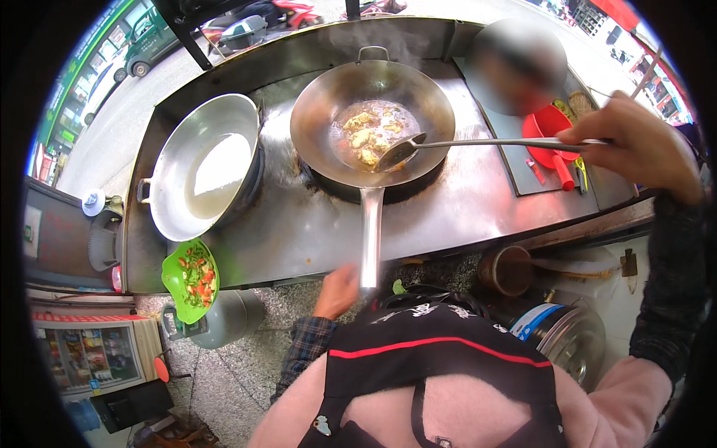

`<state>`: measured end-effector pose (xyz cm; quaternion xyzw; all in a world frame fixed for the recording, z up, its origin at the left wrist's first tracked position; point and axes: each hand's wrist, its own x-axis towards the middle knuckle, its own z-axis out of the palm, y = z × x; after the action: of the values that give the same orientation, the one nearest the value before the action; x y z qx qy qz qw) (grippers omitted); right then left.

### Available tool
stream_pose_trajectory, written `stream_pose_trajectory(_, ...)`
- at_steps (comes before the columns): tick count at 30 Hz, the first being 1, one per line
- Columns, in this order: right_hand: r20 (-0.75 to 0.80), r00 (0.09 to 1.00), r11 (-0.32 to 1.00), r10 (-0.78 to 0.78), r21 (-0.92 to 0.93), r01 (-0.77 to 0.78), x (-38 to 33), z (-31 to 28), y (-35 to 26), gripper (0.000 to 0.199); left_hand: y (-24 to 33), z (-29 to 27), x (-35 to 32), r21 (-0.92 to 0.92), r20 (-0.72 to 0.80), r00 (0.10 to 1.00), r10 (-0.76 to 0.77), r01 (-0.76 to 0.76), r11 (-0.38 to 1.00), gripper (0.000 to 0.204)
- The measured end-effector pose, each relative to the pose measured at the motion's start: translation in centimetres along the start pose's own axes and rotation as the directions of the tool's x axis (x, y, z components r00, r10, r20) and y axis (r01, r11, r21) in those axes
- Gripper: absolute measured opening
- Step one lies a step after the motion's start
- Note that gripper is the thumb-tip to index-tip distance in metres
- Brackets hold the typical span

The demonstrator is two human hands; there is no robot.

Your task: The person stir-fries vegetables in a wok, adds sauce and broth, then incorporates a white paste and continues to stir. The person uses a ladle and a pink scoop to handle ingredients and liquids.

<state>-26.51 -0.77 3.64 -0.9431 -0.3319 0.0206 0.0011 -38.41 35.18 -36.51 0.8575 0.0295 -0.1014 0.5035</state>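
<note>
1. Outdoors by a street, a steel bench carried the burner.
2. Left hand was closed round the end of the wok handle: stiff metal, judged heavy and hot nearer the bowl.
3. Right hand was closed on the ladle handle's far end; its bowl rested in the slippery, oily food.
4. Beside it sat a pan of water.

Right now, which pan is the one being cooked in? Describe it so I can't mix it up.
On the steel counter, find the middle burner: the wok there has a long straight handle by the left hand. Unlike the side-handled pan of pale liquid beside it, it holds frying food and a ladle.
</note>
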Motion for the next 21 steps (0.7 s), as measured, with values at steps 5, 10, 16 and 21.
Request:
stream_pose_trajectory(5, -0.016, 0.991, 0.990, -0.135, 0.041, 0.135, -1.7, -1.9, 2.4, 0.019, -1.0, 0.2, -0.2, -0.029, 0.006, 0.996, -0.087, 0.087, 0.996, 0.033)
stream_pose_trajectory(10, -0.019, 0.986, 0.986, -0.164, -0.033, 0.163, -0.4, 1.0, 3.3, 0.024, -1.0, 0.5, 0.4, 0.071, 0.023, 1.000, 0.001, -0.003, 0.997, 0.035)
stream_pose_trajectory(16, 0.073, 0.993, 0.994, -0.097, -0.046, 0.101, -1.7, -3.9, 2.7, 0.022, 0.0, -0.2, -0.5, -0.060, -0.018, 0.995, -0.096, 0.095, 0.994, 0.032)
stream_pose_trajectory(21, 0.112, 0.984, 0.984, -0.137, -0.099, 0.149, -1.0, -1.4, 2.5, 0.025, 0.4, -0.1, -0.3, 0.047, -0.003, 1.000, -0.031, 0.031, 0.998, 0.032)
